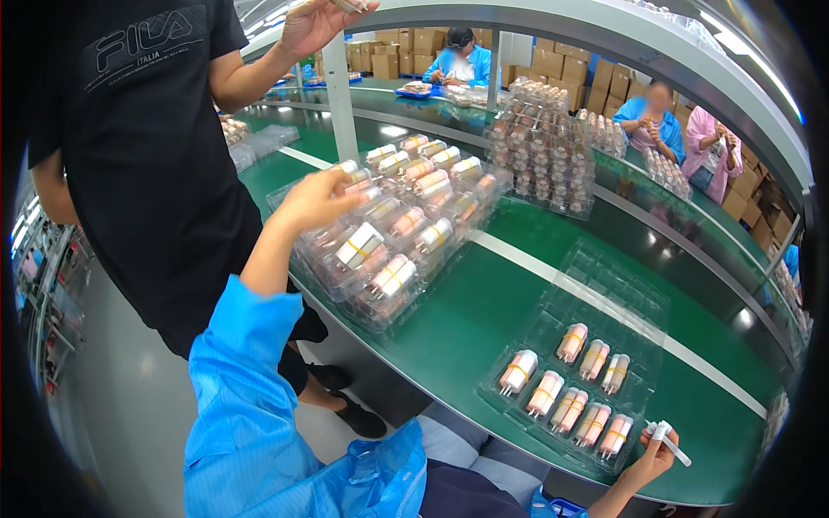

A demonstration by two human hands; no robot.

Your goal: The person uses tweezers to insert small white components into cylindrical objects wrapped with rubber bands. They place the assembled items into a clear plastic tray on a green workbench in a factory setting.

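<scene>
My left hand [318, 200] is stretched over the far-left part of a stack of clear plastic trays [380, 315], its fingers apart near the banded pieces there. Those trays hold many pink-and-white cylindrical pieces [393, 276], each wrapped with a yellow band, some showing metal prongs. At the lower right, my right hand [654, 459] is closed on a small white plastic piece [661, 431] with a flat white strip sticking out. Beside it lies an open clear tray [553, 332], its nearer pockets holding several banded pieces [567, 409] with prongs toward me.
The green conveyor belt [466, 345] curves along a dark edge. Taller stacked trays [542, 155] stand farther back, near a white post [338, 104]. A person in black [155, 173] stands close on my left, one hand raised. Other people work across the belt; cartons [553, 65] are piled behind.
</scene>
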